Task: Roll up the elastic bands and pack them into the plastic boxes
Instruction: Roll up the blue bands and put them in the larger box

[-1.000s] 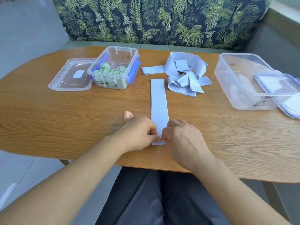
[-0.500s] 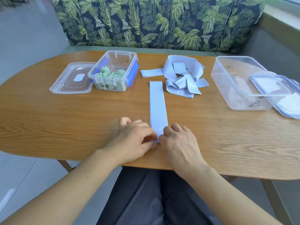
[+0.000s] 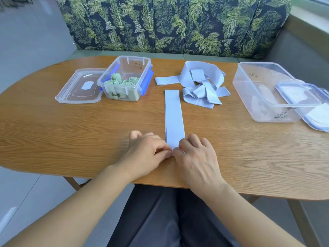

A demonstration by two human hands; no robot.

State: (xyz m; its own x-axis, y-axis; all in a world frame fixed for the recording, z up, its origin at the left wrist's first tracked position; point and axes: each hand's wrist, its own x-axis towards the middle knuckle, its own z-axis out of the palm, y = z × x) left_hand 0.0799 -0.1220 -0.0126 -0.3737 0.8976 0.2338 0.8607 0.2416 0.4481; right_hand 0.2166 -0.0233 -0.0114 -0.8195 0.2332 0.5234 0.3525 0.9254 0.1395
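Note:
A pale blue elastic band (image 3: 173, 114) lies flat and straight on the wooden table (image 3: 71, 132), running away from me. My left hand (image 3: 147, 152) and my right hand (image 3: 197, 157) pinch its near end from either side, fingers curled over the edge. A loose heap of pale blue bands (image 3: 201, 84) sits behind it to the right. At the back left, a small clear box (image 3: 126, 79) with blue clips holds several rolled green bands (image 3: 122, 82). A larger clear box (image 3: 267, 91) stands on the right.
The small box's clear lid (image 3: 80, 86) lies flat to its left. Another lid (image 3: 302, 95) leans on the large box's right rim. A leaf-patterned bench back (image 3: 178, 24) stands behind the table. My dark-trousered legs are under the near edge.
Both hands have stayed at the band's near end, working their fingertips on it. The camera view tilted slightly, so everything sits a little lower in frame.

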